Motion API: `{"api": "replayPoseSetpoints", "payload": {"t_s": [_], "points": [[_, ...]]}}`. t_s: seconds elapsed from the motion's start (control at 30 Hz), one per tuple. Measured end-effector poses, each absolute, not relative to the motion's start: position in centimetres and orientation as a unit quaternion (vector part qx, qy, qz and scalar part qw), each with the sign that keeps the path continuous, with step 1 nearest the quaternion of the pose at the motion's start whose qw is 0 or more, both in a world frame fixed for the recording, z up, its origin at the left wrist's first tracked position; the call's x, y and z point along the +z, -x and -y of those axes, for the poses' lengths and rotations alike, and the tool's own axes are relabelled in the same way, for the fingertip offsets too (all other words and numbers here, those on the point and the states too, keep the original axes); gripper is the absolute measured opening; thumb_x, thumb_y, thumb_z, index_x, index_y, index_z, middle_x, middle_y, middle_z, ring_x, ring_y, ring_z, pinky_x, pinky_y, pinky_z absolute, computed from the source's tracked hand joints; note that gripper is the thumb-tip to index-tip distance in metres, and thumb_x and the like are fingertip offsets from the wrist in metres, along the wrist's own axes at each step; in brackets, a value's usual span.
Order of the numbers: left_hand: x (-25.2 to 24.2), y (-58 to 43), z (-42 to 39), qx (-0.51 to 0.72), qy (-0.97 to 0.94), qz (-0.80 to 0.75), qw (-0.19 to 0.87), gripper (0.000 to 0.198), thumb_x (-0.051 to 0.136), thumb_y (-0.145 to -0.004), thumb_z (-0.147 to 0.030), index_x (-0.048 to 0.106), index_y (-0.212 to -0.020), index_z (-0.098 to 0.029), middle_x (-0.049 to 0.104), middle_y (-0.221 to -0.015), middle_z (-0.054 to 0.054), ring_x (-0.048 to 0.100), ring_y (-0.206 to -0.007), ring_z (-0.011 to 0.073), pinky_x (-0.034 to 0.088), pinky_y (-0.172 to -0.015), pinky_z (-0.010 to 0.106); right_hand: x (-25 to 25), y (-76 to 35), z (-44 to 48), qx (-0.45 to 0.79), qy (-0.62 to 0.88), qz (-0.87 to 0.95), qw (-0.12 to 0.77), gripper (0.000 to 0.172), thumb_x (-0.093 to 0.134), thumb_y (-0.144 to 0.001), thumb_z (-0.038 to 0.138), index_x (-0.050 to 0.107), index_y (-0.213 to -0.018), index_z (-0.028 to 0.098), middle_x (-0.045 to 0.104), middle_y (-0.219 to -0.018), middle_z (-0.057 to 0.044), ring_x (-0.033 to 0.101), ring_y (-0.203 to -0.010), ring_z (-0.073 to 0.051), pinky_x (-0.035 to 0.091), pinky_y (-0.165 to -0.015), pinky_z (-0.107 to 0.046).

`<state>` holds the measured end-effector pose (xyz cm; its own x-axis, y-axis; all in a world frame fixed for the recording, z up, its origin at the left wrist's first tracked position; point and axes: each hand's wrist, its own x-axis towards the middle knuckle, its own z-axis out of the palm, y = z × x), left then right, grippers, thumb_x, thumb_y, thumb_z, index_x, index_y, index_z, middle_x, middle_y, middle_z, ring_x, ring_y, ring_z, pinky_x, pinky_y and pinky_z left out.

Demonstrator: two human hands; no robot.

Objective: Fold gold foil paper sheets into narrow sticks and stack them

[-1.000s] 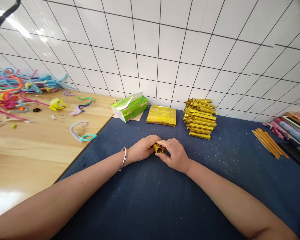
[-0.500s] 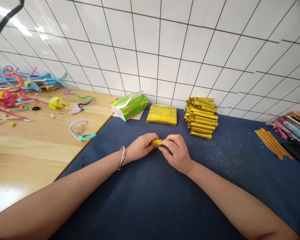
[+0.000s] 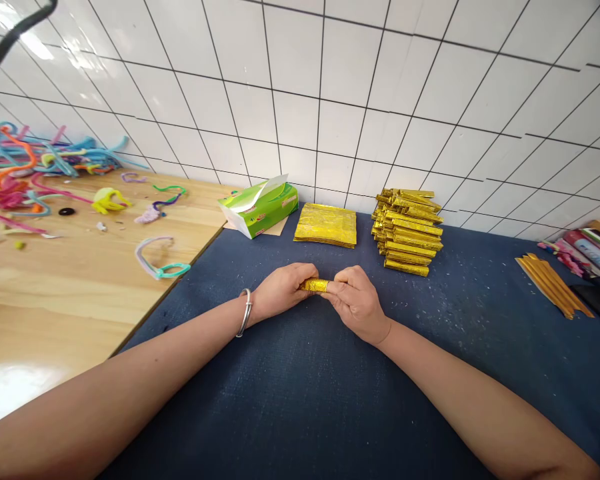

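Observation:
A small roll of shiny gold paper [image 3: 315, 285] spans the gap between my two hands, above the dark blue table mat [image 3: 300, 400]. My left hand [image 3: 283, 288], below a silver bangle, is closed around the roll's left end. At the right end, the thumb and fingers of my right hand [image 3: 359, 303] pinch it. The fingers hide both ends. Behind the hands lies a flat stack of gold paper sheets [image 3: 325, 225]. To its right, a pile of folded gold paper strips [image 3: 407, 232] is heaped up.
A green tissue box [image 3: 267, 208] stands by the tiled wall [image 3: 350, 80]. Colourful pipe cleaners [image 3: 45, 160] cover part of the wooden tabletop [image 3: 95, 280] at left. Flat orange-brown strips [image 3: 554, 285] and books [image 3: 597, 253] lie at far right.
My right fingers have closed more tightly onto the roll's right end, and slightly more of its gold surface shows. The whole view has shifted a little.

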<state>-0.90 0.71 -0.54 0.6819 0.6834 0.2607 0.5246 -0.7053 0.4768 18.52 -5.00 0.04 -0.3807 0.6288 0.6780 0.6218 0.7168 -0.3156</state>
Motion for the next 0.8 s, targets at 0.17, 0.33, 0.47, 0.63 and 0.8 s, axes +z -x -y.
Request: {"api": "replayPoseSetpoints", "payload": {"t_s": [0.17,0.33,0.47,0.63,0.8], "points": [[-0.3,1.1,-1.0,0.238,-0.868,-0.37,0.231,0.019,0.053,-0.084,-0.036,0.05,-0.079,-0.018,0.051,-0.07,-0.004,0.046,-0.064,0.01,0.033,-0.057,0.02,0.2,-18.4,5.1,0.062,0.355,0.819,0.446,0.024,0.053,-0.086,0.021,0.051,-0.11,0.024,0.061,-0.099,-0.005,0.056,-0.093,-0.018,0.047,-0.083,-0.037],[-0.2,1.0,-0.9,0.23,-0.871,-0.374,0.222,0.018,0.054,-0.083,-0.035,0.05,-0.08,-0.018,0.052,-0.071,-0.004,0.048,-0.065,0.0103,0.033,-0.057,0.021,-0.1,-18.4,5.0,0.097,0.406,0.791,0.448,0.046,0.06,-0.082,0.032,0.04,-0.123,0.024,0.059,-0.099,-0.006,0.057,-0.089,-0.018,0.048,-0.082,-0.036],[-0.6,0.8,-0.6,0.226,-0.887,-0.374,0.147,0.006,0.055,-0.079,-0.02,0.051,-0.083,-0.019,0.055,-0.078,-0.001,0.052,-0.074,0.0138,0.036,-0.063,0.023,-0.2,-18.4,5.0,0.103,0.411,0.824,0.376,0.045,0.059,-0.083,0.04,0.044,-0.122,0.023,0.062,-0.093,-0.004,0.058,-0.075,-0.016,0.048,-0.077,-0.034],[-0.5,0.8,-0.7,0.251,-0.88,-0.348,0.205,0.018,0.061,-0.077,-0.024,0.051,-0.091,-0.02,0.056,-0.084,0.0,0.052,-0.077,0.0141,0.041,-0.068,0.025,-0.2,-18.9,4.3,0.078,0.427,0.829,0.353,0.026,0.05,-0.089,0.031,0.053,-0.112,0.021,0.064,-0.096,-0.005,0.058,-0.087,-0.018,0.045,-0.082,-0.033],[-0.5,1.1,-1.3,0.303,-0.839,-0.361,0.271,0.03,0.063,-0.075,-0.025,0.051,-0.102,-0.02,0.056,-0.098,0.002,0.054,-0.086,0.0147,0.045,-0.078,0.029,-0.6,-19.9,2.7,0.064,0.474,0.809,0.342,0.024,0.055,-0.084,0.022,0.056,-0.108,0.021,0.063,-0.1,-0.005,0.054,-0.093,-0.02,0.042,-0.087,-0.037]]}}
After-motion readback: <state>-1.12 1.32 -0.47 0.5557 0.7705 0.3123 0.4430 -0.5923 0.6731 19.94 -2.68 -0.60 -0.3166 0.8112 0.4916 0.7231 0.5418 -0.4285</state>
